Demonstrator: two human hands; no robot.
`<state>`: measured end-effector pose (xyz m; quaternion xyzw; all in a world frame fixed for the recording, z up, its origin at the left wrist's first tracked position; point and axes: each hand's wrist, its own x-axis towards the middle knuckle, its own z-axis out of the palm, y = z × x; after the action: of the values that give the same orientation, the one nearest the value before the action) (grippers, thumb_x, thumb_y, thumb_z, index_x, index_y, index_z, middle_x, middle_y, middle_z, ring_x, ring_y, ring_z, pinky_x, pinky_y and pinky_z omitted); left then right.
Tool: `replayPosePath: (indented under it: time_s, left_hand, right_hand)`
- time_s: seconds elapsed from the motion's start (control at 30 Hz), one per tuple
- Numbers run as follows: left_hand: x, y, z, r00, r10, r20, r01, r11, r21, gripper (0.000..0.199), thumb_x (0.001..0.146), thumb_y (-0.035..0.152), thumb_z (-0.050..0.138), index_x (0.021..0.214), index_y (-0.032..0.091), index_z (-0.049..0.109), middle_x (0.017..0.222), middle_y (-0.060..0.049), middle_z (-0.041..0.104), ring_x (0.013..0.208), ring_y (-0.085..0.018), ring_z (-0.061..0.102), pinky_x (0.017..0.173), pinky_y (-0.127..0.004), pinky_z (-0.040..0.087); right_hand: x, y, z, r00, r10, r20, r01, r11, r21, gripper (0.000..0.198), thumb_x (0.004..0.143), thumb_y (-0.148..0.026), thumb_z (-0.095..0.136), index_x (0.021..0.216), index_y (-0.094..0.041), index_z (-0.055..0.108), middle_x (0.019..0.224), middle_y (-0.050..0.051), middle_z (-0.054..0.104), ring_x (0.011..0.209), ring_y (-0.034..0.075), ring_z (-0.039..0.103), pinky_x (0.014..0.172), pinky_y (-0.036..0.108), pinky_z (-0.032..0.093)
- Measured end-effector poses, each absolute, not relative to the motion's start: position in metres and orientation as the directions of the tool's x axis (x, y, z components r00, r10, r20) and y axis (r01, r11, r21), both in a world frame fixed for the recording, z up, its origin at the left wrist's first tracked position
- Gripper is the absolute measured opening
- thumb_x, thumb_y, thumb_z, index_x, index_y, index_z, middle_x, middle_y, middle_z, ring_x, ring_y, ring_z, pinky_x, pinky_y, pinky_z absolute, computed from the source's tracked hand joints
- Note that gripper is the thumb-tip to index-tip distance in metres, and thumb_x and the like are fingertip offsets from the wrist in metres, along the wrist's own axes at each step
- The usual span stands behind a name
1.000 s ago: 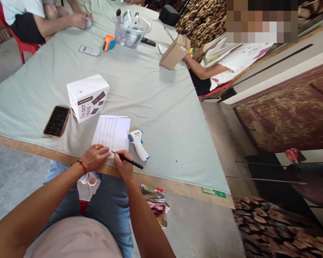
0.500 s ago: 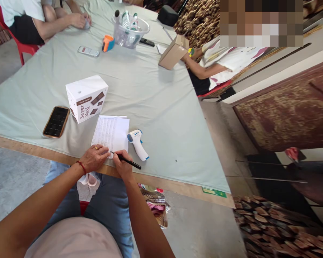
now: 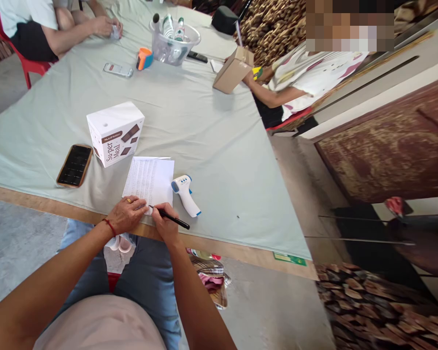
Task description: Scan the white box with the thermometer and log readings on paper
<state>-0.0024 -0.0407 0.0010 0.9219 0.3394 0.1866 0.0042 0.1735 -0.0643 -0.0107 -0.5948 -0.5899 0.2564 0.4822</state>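
My right hand [image 3: 165,221] grips a black pen [image 3: 175,219], its tip on the lower part of a white sheet of paper [image 3: 164,180]. Rows of small writing cover much of the sheet's left side. My left hand [image 3: 127,214] lies flat on the paper's lower left edge, fingers stretched out, with a ring and a red wrist cord. Just right of the sheet lies a white and blue infrared thermometer [image 3: 186,195]. Behind the paper stands a white "Super Meal" box [image 3: 116,133], and a phone [image 3: 75,166] lies to its left.
Farther back on the cloth-covered table [image 3: 219,170] are a clear tub [image 3: 175,46] of bottles, an orange and blue object [image 3: 144,59] and another phone [image 3: 118,70]. A co-worker at right holds a cardboard box [image 3: 232,70]. Another person's hands [image 3: 107,26] are at upper left.
The view has shifted very slightly. My hands and the pen stay in nearly the same place on the paper. The co-worker's cardboard box has barely moved.
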Motion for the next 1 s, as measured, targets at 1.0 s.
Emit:
replayPosePath:
  time_s: [1.0]
  left_hand:
    - [-0.003,-0.0404,0.0005,0.699,0.637,0.324,0.622,-0.766,0.164,0.025,0.093,0.017,0.049,0.11,0.02,0.067,0.116,-0.009,0.065,0.104,-0.022,0.057,0.091,-0.039,0.048]
  right_hand:
    - [0.1743,-0.064,-0.0119,0.179,0.947,0.268,0.466,0.159,-0.87,0.014,0.077,-0.032,0.05,0.066,-0.024,0.052,0.058,-0.003,0.055,0.057,0.015,0.05,0.059,0.029,0.045]
